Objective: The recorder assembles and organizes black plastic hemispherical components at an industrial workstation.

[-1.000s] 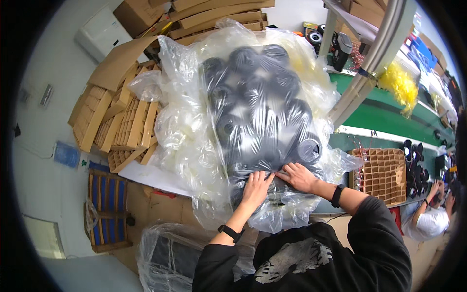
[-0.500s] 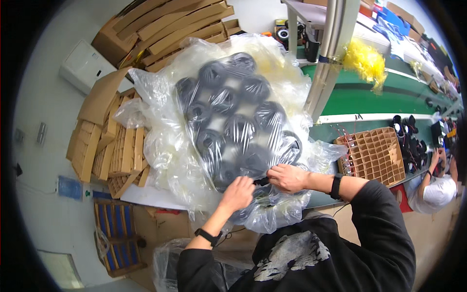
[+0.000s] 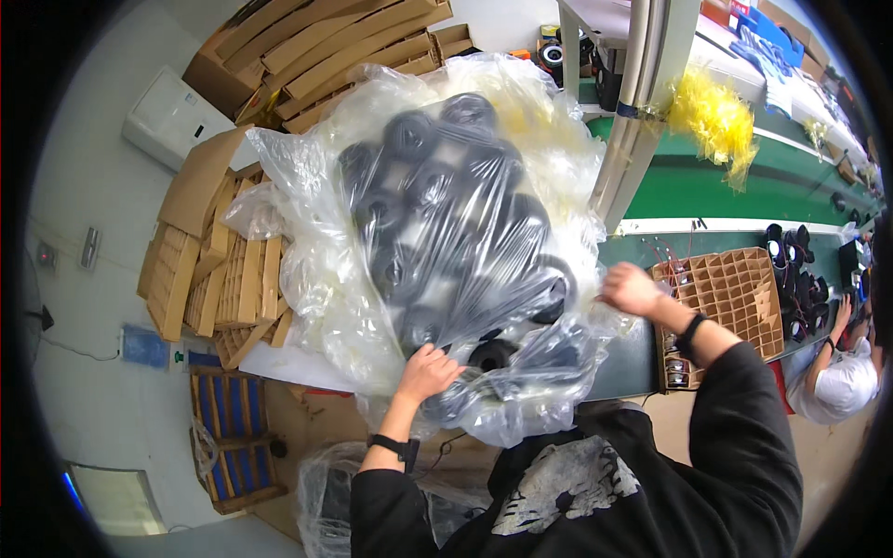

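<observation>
A large clear plastic bag point(image 3: 321, 279) lies over several black ring-shaped parts point(image 3: 433, 186) set in rows. My left hand point(image 3: 430, 374) is closed on the near edge of the film, pinching it beside the front row. From there taut creases run up to the right. Through a gap in the film a black round part point(image 3: 493, 354) shows uncovered. My right hand point(image 3: 631, 290) is off to the right of the parts, fingers curled together close to the bag's right edge; what they hold, if anything, is hidden.
To the right, a cardboard divider box point(image 3: 726, 302) stands on the green bench, black parts point(image 3: 795, 279) beyond it. Stacked cardboard dividers point(image 3: 219, 279) crowd the left. A metal post point(image 3: 642, 121) with yellow strapping point(image 3: 712, 121) rises behind. A co-worker point(image 3: 833, 372) sits far right.
My right hand has moved away from my left, up and to the right. The film between has been drawn into creases, and a gap over the front parts has opened. My left hand shifted slightly left.
</observation>
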Tool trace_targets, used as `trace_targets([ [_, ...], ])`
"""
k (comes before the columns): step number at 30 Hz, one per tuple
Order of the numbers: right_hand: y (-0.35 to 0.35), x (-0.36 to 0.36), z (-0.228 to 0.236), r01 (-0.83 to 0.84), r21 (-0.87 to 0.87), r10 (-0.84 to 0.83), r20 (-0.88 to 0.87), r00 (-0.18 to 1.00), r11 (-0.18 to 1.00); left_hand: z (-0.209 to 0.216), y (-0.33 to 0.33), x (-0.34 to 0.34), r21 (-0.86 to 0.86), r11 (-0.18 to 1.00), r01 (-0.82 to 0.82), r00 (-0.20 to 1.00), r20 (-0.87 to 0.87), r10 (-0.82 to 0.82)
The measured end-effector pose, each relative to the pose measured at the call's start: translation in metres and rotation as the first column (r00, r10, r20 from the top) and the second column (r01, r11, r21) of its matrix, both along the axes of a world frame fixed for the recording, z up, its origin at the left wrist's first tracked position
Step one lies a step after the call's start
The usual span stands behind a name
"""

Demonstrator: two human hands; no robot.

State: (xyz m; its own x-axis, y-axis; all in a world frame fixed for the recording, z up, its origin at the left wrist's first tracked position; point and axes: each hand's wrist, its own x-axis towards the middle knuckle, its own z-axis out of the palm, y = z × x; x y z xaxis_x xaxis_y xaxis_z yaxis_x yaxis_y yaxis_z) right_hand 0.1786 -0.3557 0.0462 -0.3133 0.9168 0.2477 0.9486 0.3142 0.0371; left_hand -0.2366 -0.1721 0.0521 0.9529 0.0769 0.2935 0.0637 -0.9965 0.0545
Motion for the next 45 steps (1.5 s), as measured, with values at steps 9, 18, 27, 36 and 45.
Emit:
trace_targets([
  [9, -0.008, -0.133, 0.032, -0.264, -0.083, 0.191, -0.492, 0.850, 0.961, -0.013, -0.033, 0.034, -0.183, 0.982, 0.041, 0.999, -0.026, -0.046],
  [18, 0.002, -0.170, -0.013, -0.077, -0.197, 0.026, -0.247, 0.969, 0.977, -0.032, -0.065, 0.059, -0.384, 0.913, -0.141, 0.981, -0.175, 0.079],
  [27, -0.112, -0.092, -0.044, -0.034, -0.364, -0.098, -0.339, 0.936, 0.931, -0.030, -0.062, 0.065, -0.469, 0.866, -0.173, 0.973, -0.215, 0.078],
  [36, -0.116, -0.119, -0.043, 0.114, -0.432, -0.246, -0.265, 0.932, 0.895, -0.003, -0.128, 0.113, -0.473, 0.876, -0.094, 0.995, -0.076, 0.066],
  [45, -0.128, -0.117, -0.055, 0.072, -0.576, -0.327, -0.352, 0.877, 0.814, -0.043, -0.192, 0.154, -0.513, 0.720, -0.467, 0.878, -0.169, 0.448],
])
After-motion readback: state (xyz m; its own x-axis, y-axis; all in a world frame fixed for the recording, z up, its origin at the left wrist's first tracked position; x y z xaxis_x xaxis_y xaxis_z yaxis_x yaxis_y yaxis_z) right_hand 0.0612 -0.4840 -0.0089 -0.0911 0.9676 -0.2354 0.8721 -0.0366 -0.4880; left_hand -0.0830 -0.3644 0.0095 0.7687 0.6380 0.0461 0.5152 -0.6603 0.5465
